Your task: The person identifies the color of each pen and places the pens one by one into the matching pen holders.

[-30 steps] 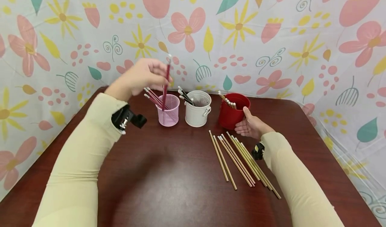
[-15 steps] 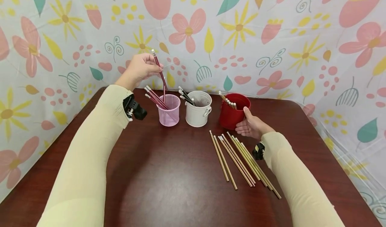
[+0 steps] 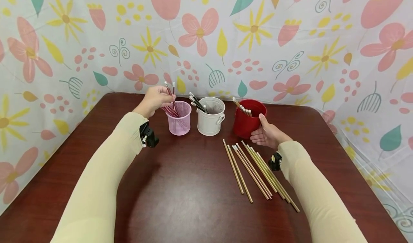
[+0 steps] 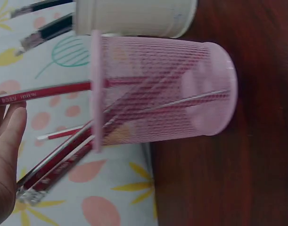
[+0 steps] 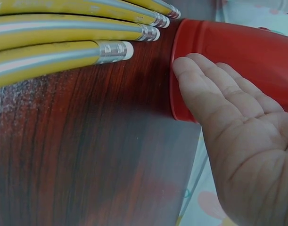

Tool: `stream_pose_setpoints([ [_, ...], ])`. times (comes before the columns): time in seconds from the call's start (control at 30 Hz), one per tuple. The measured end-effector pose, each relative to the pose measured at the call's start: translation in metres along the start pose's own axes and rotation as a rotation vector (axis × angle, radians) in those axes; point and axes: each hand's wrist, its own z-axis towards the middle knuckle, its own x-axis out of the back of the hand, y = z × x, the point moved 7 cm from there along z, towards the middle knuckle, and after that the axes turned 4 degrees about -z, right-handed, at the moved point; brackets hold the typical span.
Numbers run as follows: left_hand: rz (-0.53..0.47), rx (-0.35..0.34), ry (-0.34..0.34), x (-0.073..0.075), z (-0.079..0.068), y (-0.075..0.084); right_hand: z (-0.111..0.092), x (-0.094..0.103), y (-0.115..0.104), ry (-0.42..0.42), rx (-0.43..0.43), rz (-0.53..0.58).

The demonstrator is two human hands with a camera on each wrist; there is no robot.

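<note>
My left hand (image 3: 155,100) pinches a red pencil (image 4: 59,90) near its eraser end. The pencil's lower part is inside the pink mesh cup (image 3: 179,126), among several other red pencils (image 4: 63,162) leaning on the rim. My right hand (image 3: 270,134) rests against the near right side of the red bucket (image 3: 242,125). In the right wrist view its fingers (image 5: 224,89) lie straight along the bucket wall, and the head view has the thumb up at the rim. Some white-eraser pencils (image 3: 246,111) lean inside that bucket.
A white bucket (image 3: 209,124) with several dark pencils (image 3: 197,103) stands between the pink cup and the red bucket. Several gold and yellow pencils (image 3: 258,171) lie on the dark wooden table (image 3: 187,200) before the red bucket. A flower-print cloth (image 3: 200,56) hangs behind.
My left hand, with the red pencil, has come down from above the pink cup, so the pencil now reaches into it. The right hand keeps its place at the red bucket.
</note>
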Motion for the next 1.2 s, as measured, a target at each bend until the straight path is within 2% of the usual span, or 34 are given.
stream_pose_setpoints([
  [0.17, 0.019, 0.023, -0.009, 0.005, -0.002, -0.023, 0.001, -0.001, 0.001, -0.002, 0.000, 0.004],
  [0.33, 0.009, 0.030, 0.051, 0.017, -0.003, -0.037, 0.001, -0.003, 0.000, -0.003, -0.001, 0.009],
  [0.57, -0.032, 0.044, 0.154, 0.023, -0.004, -0.046, 0.002, -0.004, 0.002, -0.003, -0.001, 0.005],
  [0.83, 0.016, 0.081, 0.263, 0.030, -0.008, -0.046, 0.003, 0.000, 0.003, 0.009, -0.016, 0.035],
  [1.0, 0.088, 0.104, 0.269, 0.034, -0.012, -0.047, 0.003, 0.003, 0.002, 0.032, -0.011, 0.033],
  [1.2, 0.143, 0.107, 0.197, 0.028, -0.019, -0.055, 0.002, 0.001, 0.002, 0.017, -0.011, 0.038],
])
